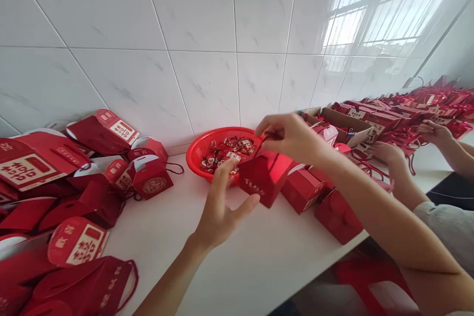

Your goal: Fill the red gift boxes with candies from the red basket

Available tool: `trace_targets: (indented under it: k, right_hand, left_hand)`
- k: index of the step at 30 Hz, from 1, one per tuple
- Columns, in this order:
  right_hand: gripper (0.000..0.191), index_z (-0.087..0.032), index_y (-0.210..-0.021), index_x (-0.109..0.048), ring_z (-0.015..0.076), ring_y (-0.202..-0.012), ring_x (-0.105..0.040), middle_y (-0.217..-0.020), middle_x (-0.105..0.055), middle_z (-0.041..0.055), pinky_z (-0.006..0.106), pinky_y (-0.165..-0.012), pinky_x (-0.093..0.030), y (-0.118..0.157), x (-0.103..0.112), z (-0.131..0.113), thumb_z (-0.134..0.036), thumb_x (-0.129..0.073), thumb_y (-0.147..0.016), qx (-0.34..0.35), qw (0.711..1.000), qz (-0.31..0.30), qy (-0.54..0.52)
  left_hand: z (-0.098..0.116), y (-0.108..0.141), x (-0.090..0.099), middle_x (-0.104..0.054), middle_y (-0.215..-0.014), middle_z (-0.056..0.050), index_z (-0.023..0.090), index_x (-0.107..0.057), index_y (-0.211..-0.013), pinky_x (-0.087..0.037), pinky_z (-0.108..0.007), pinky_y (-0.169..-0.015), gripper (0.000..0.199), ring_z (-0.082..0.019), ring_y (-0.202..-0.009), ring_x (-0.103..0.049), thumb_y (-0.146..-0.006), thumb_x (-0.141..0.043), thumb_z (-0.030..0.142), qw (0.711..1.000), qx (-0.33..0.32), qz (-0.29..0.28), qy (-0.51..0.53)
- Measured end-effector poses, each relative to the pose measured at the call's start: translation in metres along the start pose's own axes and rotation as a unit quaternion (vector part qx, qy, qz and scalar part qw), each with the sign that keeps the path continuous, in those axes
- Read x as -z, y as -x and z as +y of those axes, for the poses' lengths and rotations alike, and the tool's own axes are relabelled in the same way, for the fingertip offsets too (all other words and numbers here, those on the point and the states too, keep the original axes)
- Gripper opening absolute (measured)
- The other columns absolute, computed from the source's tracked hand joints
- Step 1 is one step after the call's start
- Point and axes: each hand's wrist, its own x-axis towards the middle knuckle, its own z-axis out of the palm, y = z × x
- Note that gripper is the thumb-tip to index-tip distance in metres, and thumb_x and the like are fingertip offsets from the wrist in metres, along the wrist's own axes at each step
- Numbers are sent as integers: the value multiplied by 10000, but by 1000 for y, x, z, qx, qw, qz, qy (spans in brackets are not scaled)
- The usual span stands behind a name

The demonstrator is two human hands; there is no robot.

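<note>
My right hand point(292, 138) pinches a thin red cord at the top of a red gift box point(264, 177), which hangs tilted just in front of a round red plastic basket point(200, 150). The basket holds several small red-wrapped sweets point(225, 153). My left hand point(222, 202) is below the basket, its fingers spread, with the thumb reaching to the box's lower corner. I cannot tell whether that thumb touches the box.
Heaps of red gift bags and boxes point(48, 192) cover the white counter point(237, 256) at left. More red boxes point(303, 190) stand in a row at right, beside a cardboard carton point(333, 123). A co-worker's hands point(407, 145) reach in at right. White tile point(111, 19) walls the back.
</note>
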Motion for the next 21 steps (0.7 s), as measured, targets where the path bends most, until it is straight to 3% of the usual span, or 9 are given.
trace_targets:
  k: [3,6,9,12,14,17,21]
  right_hand:
    - [176,-142,-874,-686,70,-543,-460,-604,-559,-34,259,-516,-332,4,43,-11,-10,-647,-765,-42,994,99,36]
    - [135,-100,-936,-714,52,-565,-487,-642,-600,-12,283,-554,-347,14,84,-23,-42,-680,-820,-74,969,212,98]
    - [179,-72,-1024,-730,37,-606,-511,-726,-648,47,291,-547,-313,24,120,-30,-164,-670,-883,-114,919,316,206]
    - [286,-75,-1094,-729,48,-656,-517,-897,-695,142,312,-554,-328,25,151,-21,-283,-643,-919,-160,880,344,285]
    - [259,-64,-1086,-734,49,-663,-510,-926,-697,155,313,-582,-378,22,169,-5,-240,-627,-928,-185,876,340,288]
    - [249,-12,-1095,-730,22,-594,-441,-896,-704,156,309,-591,-376,15,189,32,-81,-617,-884,-256,861,328,292]
    - [281,37,-1110,-720,30,-559,-397,-913,-714,205,317,-613,-390,11,204,90,-70,-630,-866,-297,866,297,273]
  left_hand:
    - [-4,6,-10,-522,-1429,-71,297,-510,-1348,-450,-432,-1100,500,-262,-1335,-503,-878,-677,333,999,-29,-1,15]
    - [-17,18,-26,-630,-1276,-77,241,-644,-1141,-483,-400,-1042,273,-243,-1207,-596,-868,-647,258,994,-35,-102,7]
    - [-37,37,-48,-677,-1163,-81,206,-694,-1036,-508,-361,-981,216,-223,-1086,-654,-825,-647,206,977,15,-212,34]
    - [-56,56,-69,-693,-1099,-87,181,-721,-988,-509,-336,-955,211,-211,-1037,-665,-795,-638,155,956,48,-282,71]
    - [-63,65,-78,-690,-1087,-95,171,-735,-959,-508,-328,-938,212,-206,-1017,-664,-786,-622,126,947,52,-307,79]
    - [-69,70,-83,-686,-1079,-93,171,-743,-939,-503,-326,-931,216,-202,-1002,-659,-778,-616,103,946,56,-310,79]
    - [-71,69,-83,-686,-1040,-81,174,-743,-915,-503,-315,-913,222,-191,-968,-658,-770,-607,75,950,61,-296,79]
